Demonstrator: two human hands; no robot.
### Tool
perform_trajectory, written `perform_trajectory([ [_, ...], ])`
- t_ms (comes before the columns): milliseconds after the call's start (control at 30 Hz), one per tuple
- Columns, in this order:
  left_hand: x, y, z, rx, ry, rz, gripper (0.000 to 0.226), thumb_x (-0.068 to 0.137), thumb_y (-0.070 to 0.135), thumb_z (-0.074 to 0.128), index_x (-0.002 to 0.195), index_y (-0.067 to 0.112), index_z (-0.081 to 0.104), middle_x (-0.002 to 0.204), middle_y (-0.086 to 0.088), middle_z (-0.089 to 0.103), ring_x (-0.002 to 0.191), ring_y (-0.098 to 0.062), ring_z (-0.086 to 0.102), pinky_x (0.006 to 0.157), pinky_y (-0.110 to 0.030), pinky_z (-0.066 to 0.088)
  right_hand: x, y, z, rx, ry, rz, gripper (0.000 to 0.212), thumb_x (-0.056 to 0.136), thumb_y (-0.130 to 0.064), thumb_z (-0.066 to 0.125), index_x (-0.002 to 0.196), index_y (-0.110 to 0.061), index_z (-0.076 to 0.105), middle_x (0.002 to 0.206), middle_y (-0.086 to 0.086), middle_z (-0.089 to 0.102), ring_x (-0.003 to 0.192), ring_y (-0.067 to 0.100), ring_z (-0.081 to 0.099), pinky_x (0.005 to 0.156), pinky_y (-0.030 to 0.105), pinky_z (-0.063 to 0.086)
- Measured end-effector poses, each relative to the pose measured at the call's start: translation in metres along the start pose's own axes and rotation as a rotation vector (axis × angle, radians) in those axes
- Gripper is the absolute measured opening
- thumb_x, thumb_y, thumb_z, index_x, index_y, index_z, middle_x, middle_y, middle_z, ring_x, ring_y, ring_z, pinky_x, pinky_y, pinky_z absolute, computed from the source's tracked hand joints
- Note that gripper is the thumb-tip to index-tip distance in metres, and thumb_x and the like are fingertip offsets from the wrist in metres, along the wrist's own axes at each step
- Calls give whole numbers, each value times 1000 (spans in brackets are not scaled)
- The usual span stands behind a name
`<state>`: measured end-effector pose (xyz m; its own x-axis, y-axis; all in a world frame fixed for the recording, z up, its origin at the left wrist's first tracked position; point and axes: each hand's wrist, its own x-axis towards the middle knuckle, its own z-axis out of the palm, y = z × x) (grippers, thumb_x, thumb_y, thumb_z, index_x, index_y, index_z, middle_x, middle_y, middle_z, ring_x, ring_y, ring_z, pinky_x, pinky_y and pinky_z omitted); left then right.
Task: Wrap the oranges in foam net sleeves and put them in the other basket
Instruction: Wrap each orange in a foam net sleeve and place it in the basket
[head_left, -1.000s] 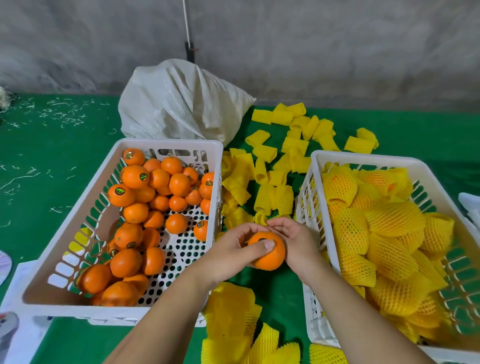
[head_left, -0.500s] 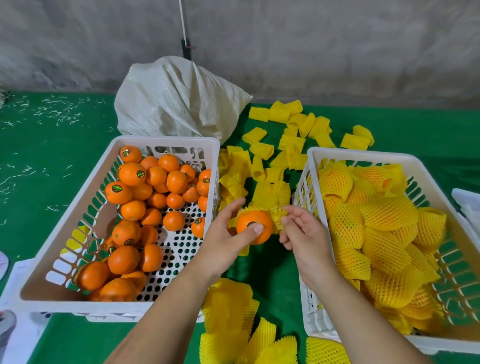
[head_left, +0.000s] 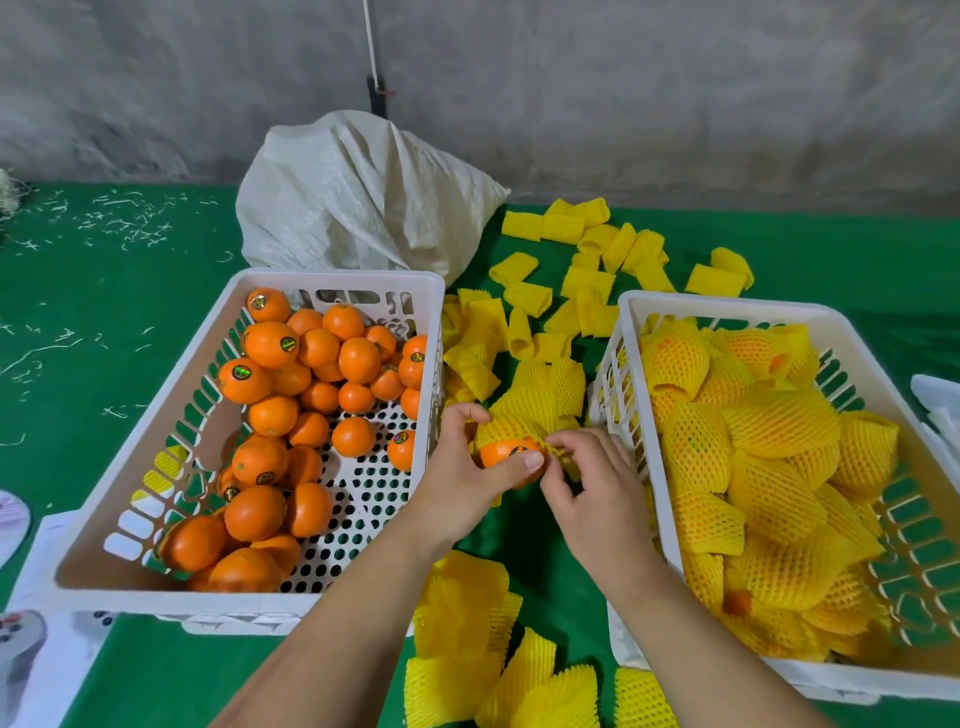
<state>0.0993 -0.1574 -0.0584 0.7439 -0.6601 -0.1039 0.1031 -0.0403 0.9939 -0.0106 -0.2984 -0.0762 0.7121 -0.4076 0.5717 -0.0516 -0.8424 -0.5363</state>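
Observation:
Between the two baskets, my left hand (head_left: 462, 480) grips an orange (head_left: 506, 453) with a small sticker on top. A yellow foam net sleeve (head_left: 519, 415) covers the far half of that orange. My right hand (head_left: 592, 486) pinches the sleeve's near edge at the orange's right side. The left white basket (head_left: 156, 441) holds several bare oranges (head_left: 306, 358). The right white basket (head_left: 722, 306) is filled with several oranges wrapped in yellow sleeves (head_left: 769, 457).
Loose yellow sleeves (head_left: 566, 291) lie scattered on the green cloth behind the baskets, and more (head_left: 467, 623) sit near my forearms. A white woven sack (head_left: 363, 202) leans behind the left basket. Papers (head_left: 31, 639) lie at the lower left. A grey wall stands at the back.
The bare orange held in both hands moved away from me into a sleeve. The sleeve now covers its far half, and my right hand has closed on the sleeve's edge.

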Motion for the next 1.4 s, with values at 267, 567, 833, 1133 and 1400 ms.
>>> perform_trajectory([
  [267,1,0,4,116,24,-27,58,89,65,69,142,49,53,138,-13,59,127,-33,60,106,-51,54,-2,-4,-3,158,-4,-29,16,92,-23,61,107,-16,61,99,-6,58,88,13,58,72,31,54],
  [567,-1,-5,6,40,4,-3,61,93,27,79,143,43,49,112,14,71,96,-11,74,85,-30,62,-1,-4,-2,206,-18,-4,16,94,-18,56,110,-20,58,106,-5,54,93,9,58,74,17,51],
  [833,2,5,13,27,127,-133,44,93,54,70,128,31,57,97,-2,72,60,-14,66,52,-23,52,-6,-7,-2,264,-248,257,51,98,-50,61,139,-36,33,120,-18,43,109,0,54,82,8,47],
  [1133,-6,12,10,46,-15,-155,69,74,69,78,132,43,51,120,3,65,79,-6,70,64,-14,53,0,-5,-4,217,-90,219,35,105,-38,47,132,-19,58,116,-6,58,104,0,57,80,9,47],
  [1400,-1,3,14,51,67,-162,53,80,47,86,118,36,50,109,-2,69,83,-14,76,68,-23,60,-2,-5,-5,105,-69,126,23,99,-20,60,121,-18,62,109,-4,56,85,11,59,61,25,54],
])
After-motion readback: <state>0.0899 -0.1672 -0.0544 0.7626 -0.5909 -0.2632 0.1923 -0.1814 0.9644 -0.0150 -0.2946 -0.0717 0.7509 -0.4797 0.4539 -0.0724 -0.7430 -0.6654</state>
